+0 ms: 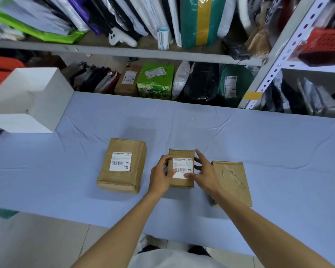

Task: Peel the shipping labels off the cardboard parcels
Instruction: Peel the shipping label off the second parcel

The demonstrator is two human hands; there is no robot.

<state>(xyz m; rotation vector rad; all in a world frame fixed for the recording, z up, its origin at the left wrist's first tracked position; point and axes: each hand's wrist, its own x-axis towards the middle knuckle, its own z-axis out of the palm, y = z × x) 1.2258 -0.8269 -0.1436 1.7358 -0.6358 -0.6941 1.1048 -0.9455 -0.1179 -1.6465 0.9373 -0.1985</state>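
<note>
Both hands are working on the middle parcel [182,154], which is sitting on the blue-draped surface [259,144] between the left parcel [122,178], sticker still on, and the right parcel [232,182], whose top is showing torn, bare card. The left hand [160,176] is gripping the middle parcel's left edge, thumb lying over the label [182,166]. The right hand [203,172] is looking open, fingers straight along the right edge, thumb pressing the label's near right corner. That label is looking like thin paper stuck flat, likely tearing if yanked. The near corner is probably the spot to lift, peeling low and slow with the light box pinned.
</note>
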